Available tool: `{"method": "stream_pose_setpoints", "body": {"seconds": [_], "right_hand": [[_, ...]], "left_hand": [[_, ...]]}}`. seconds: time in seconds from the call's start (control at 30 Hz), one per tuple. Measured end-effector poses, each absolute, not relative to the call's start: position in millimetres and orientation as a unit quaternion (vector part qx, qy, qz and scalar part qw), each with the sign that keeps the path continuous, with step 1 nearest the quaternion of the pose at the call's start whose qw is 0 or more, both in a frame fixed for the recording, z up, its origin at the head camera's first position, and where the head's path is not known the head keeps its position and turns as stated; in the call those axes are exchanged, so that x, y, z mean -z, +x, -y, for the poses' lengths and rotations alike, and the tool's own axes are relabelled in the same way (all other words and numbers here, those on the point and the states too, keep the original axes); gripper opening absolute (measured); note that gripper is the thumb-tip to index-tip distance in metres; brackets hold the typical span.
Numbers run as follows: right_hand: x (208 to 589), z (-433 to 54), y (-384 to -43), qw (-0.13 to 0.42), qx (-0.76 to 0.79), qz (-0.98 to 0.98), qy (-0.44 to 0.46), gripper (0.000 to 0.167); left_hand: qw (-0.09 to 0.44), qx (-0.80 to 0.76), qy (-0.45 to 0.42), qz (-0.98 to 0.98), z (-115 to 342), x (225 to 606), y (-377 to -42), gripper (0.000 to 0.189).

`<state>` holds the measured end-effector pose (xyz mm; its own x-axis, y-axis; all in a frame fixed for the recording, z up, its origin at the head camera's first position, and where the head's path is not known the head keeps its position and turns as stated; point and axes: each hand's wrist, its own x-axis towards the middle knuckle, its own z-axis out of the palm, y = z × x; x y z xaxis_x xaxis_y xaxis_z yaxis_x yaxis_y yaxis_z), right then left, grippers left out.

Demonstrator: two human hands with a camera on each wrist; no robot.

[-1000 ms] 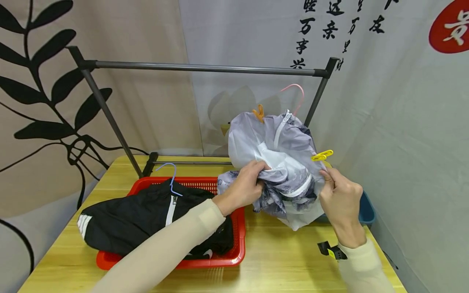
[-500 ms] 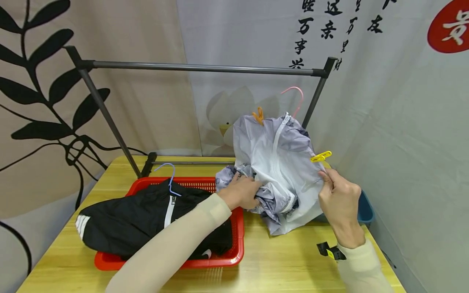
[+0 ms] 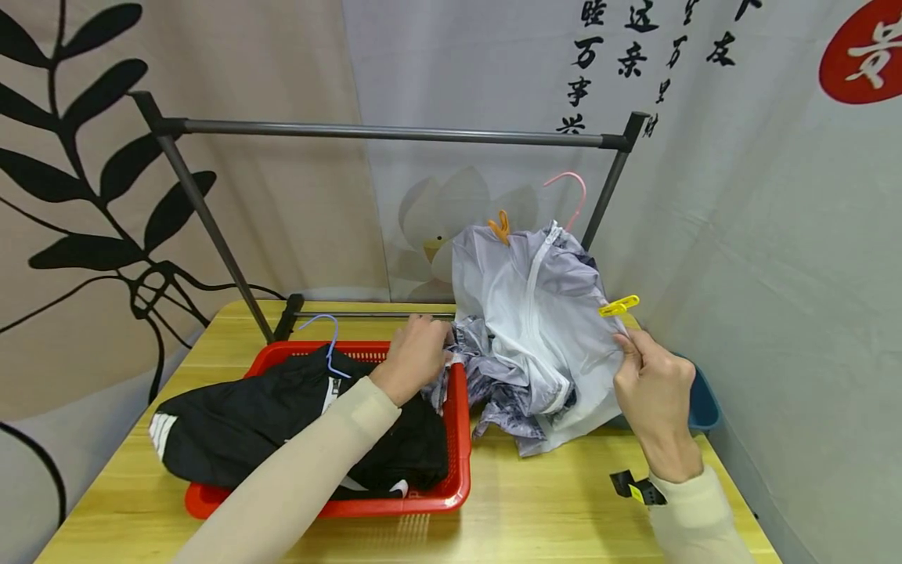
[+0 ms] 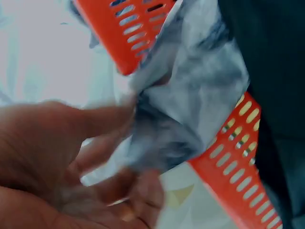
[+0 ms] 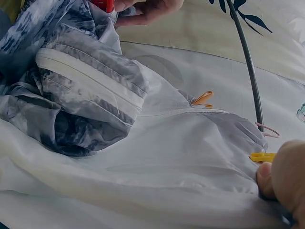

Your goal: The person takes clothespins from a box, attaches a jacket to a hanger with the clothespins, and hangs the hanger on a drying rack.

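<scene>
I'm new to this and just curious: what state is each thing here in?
Rack: standing
Grey jacket: rumpled, gripped by left hand and right hand
Pink hanger: hook above grey jacket, off the rack
Orange clothespin: clipped to grey jacket's top edge
Yellow clothespin: clipped to its side edge
Red basket: right side up
Black jacket: rumpled, overhanging red basket's left rim
Blue hanger: hook sticking out of black jacket
Blue container: mostly hidden

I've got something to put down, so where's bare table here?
The widest bare patch of table lies before the grey jacket, between the red basket and the right forearm. A smaller one sits between the black garment and the table's left edge. Crowded: the basket's back right corner, with the left hand and jacket.
</scene>
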<state>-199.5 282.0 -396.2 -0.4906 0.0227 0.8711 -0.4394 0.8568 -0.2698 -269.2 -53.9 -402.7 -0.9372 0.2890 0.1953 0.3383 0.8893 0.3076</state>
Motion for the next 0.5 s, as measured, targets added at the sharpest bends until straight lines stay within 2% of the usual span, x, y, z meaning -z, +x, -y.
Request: {"method": "stream_pose_setpoints", "body": {"seconds": [0.07, 0.2, 0.3, 0.43, 0.5], "right_hand": [[396.3, -282.1, -199.9, 0.491, -0.234, 0.83, 0.124, 0.008], [397.0, -281.8, -200.8, 0.492, -0.238, 0.828, 0.124, 0.008], [397.7, -281.8, -200.5, 0.489, -0.239, 0.83, 0.123, 0.007], [398.4, -282.1, -200.0, 0.481, -0.245, 0.833, 0.119, 0.006], [398.5, -282.1, -200.5, 0.479, -0.247, 0.834, 0.118, 0.006]], "left_hand": [[0.107, 0.212, -0.179, 0.955, 52.0, 405.1, -273.0, 0.007], [0.117, 0.346, -0.175, 0.914, 42.1, 401.0, -277.1, 0.012], [0.097, 0.438, -0.172, 0.877, 31.7, 394.7, -277.0, 0.018], [0.037, 0.518, -0.224, 0.825, 19.6, 391.8, -275.9, 0.041], [0.001, 0.504, -0.252, 0.826, 16.3, 393.4, -274.6, 0.052]]}}
